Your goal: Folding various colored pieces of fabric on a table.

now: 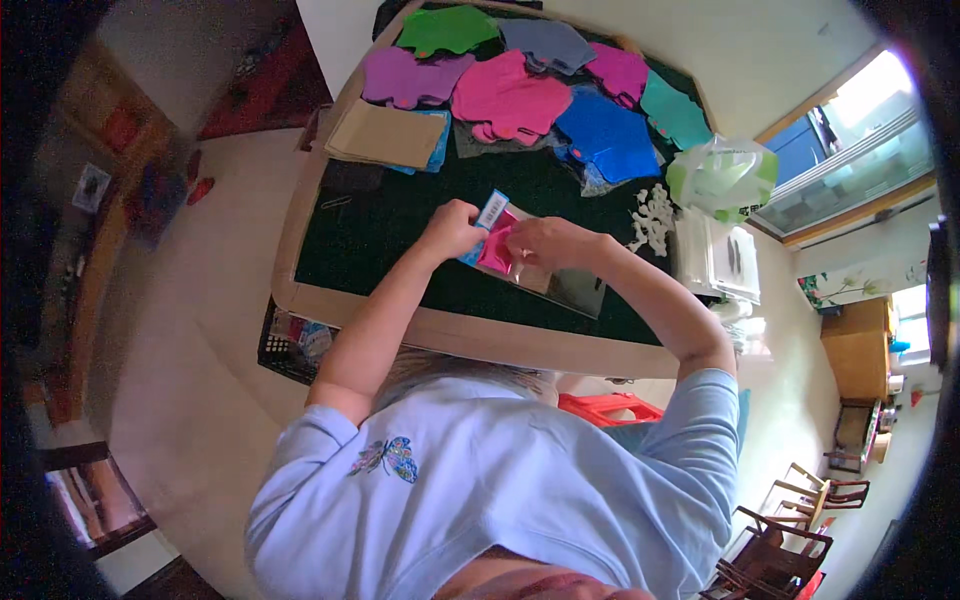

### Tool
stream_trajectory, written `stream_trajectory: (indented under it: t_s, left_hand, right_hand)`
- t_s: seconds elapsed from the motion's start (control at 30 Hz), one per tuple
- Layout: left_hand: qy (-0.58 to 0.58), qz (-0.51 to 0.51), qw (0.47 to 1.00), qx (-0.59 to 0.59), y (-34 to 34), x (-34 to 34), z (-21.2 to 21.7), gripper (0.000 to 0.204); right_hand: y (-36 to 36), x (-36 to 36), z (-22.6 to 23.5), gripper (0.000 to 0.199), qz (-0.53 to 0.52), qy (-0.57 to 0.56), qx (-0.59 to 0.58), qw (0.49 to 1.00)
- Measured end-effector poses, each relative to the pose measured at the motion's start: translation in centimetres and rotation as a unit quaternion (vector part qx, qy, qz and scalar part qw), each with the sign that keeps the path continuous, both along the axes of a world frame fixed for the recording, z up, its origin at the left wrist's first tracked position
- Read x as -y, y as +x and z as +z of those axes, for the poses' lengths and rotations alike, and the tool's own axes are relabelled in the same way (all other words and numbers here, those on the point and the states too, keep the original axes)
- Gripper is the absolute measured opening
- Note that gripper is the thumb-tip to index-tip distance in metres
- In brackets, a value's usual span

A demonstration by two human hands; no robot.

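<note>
My left hand [452,232] is closed on the blue-and-white card [492,211] at the end of a flat clear plastic bag [575,290]. A shiny pink piece [497,248] lies along the card, and I cannot tell whether it is wholly inside the bag. My right hand [552,243] has its fingers bent and pressed together at the right edge of the pink piece. What its fingertips pinch is partly hidden. Both hands are low over the dark green tabletop [360,250], near its front edge.
Stacks of coloured cutouts, including a large pink stack [510,95] and a blue stack [610,135], line the table's far side. Brown cards [385,133] lie at left. White small pieces [652,218], a plastic carrier bag [725,175] and clear packets [715,255] sit at right.
</note>
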State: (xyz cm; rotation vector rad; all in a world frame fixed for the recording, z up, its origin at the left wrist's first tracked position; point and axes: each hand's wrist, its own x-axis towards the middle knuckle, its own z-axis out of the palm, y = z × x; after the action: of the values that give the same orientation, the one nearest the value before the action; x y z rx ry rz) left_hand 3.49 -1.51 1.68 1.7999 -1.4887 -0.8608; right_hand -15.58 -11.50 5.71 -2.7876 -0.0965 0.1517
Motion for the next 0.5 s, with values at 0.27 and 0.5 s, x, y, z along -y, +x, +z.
stream_trajectory:
  t_s: [0.27,0.5]
  left_hand:
    - [0.011,0.025,0.999,-0.044,-0.7,-0.5,-0.4,0.019]
    - [-0.013,0.047,0.999,0.005,-1.6,-1.2,0.4,0.021]
  right_hand:
    - [0.4,-0.4,0.6,0.014,-0.114,0.067,-0.075,0.988]
    - [-0.9,-1.1,0.9,0.013,-0.05,0.009,-0.002,0.999]
